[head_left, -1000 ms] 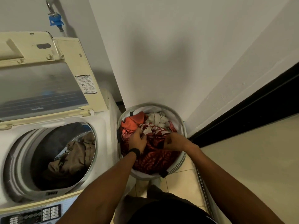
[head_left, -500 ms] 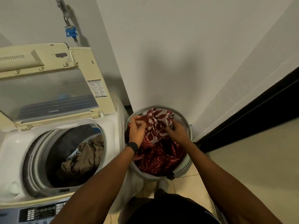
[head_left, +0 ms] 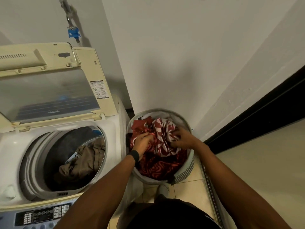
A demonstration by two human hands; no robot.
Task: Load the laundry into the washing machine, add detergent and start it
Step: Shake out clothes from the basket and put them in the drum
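Bunching a red patterned cloth (head_left: 162, 134) in the basket (head_left: 185, 175), left grip (head_left: 142, 141) and right grip (head_left: 183, 138) both clench it; tangled clothes (head_left: 158, 166) beneath could spill onto the floor (head_left: 186, 191).

Nothing readable here. A white sticker (head_left: 99, 90) sits on the raised lid (head_left: 54, 53), up and right of the drum opening (head_left: 31, 162), its black print too small to read. The small mark (head_left: 53, 111) on the glass above that opening, the dark tag (head_left: 60, 194) on its front rim and the control panel (head_left: 41, 214) below are all blurred.
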